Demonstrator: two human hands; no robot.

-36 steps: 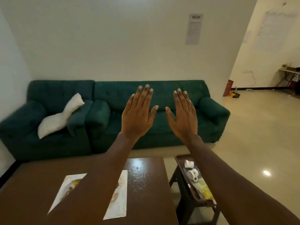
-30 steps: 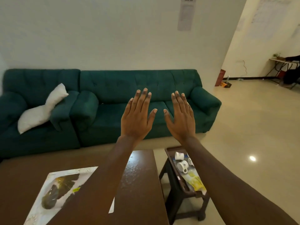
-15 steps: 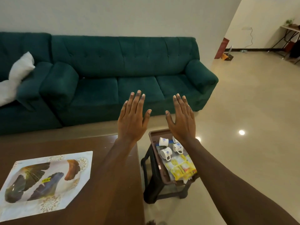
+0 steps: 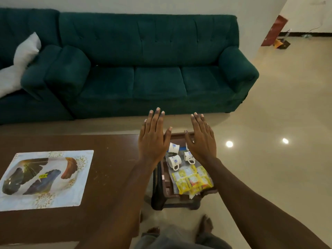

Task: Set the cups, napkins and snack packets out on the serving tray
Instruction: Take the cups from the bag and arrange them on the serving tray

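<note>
While both arms reach forward, left hand (image 4: 153,139) and right hand (image 4: 202,141) hover flat, fingers straight, holding nothing

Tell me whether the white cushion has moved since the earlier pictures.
No. The white cushion still leans against the same sofa armrest. It only sits elsewhere in the frame because the camera has tilted down.
</note>
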